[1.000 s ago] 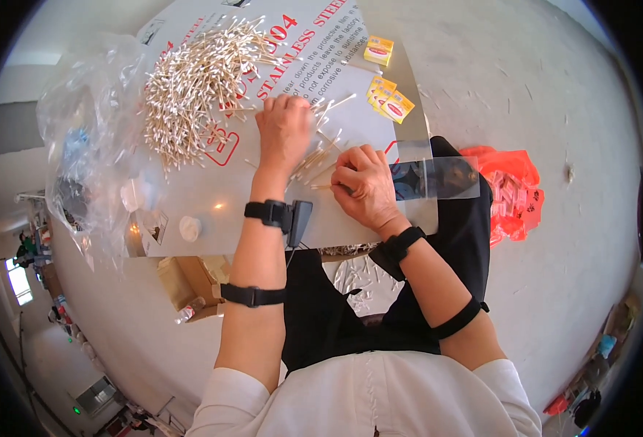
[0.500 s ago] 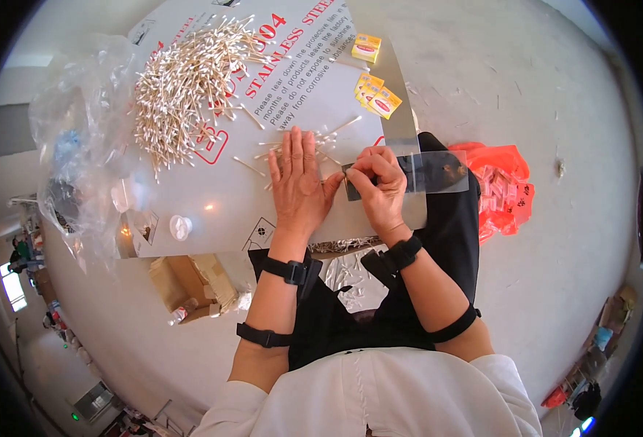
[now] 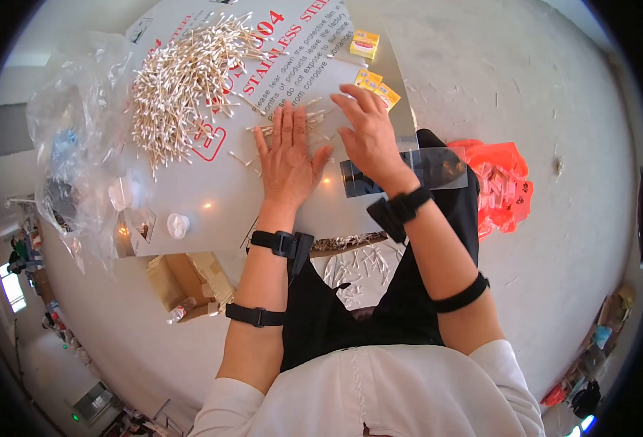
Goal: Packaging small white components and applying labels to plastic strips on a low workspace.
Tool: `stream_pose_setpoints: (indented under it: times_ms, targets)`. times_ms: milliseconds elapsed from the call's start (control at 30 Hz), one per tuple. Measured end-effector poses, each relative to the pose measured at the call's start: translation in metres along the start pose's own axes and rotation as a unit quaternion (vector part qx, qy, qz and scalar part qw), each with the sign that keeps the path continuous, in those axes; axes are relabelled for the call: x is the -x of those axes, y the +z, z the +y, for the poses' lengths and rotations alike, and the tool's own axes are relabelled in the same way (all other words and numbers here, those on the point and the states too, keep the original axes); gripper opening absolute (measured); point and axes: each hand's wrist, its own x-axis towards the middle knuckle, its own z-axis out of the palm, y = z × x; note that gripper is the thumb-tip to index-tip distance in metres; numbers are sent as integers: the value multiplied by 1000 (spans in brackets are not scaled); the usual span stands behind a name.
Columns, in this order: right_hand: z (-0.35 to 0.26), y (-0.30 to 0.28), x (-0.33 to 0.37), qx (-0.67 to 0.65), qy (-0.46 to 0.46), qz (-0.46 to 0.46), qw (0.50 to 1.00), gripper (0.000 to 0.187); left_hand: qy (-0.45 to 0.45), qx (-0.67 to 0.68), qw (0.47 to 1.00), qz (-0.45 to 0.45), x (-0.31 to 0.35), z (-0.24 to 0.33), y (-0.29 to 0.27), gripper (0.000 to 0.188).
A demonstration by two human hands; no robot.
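Observation:
My left hand [image 3: 289, 162] lies flat with fingers stretched out on the printed metal-look sheet [image 3: 241, 197]. Several loose cotton swabs [image 3: 308, 120] lie around its fingertips. Just right of it, my right hand [image 3: 371, 138] hovers with its fingers apart, and I see nothing in it. Its fingertips are nearest to the small yellow packets [image 3: 389, 96]. Below that palm, a clear plastic strip [image 3: 438, 166] with a dark end extends past the sheet's right edge. A large heap of cotton swabs [image 3: 179, 91] covers the far left of the sheet.
A yellow box [image 3: 364, 44] stands at the far right of the sheet. At left lie a crumpled clear bag [image 3: 81, 146] and a small white round tub [image 3: 178, 226]. On the floor are a cardboard box [image 3: 179, 284] and a red bag [image 3: 507, 160] with pink pieces.
My right hand has left the dark end of the plastic strip, moved away toward the yellow packets and spread its fingers. My left hand has slid slightly left and farther from me.

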Motion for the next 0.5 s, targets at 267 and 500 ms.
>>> stream_pose_setpoints:
  times_ms: [267,500]
  targets:
    - [12,8,-15,83,-46,-162,982,19,-9,20,1000,-3,7,2,-5,80]
    - [10,4,-1,203,-63,-76,974,9,-51,0,998,-24,27,6,-8,76]
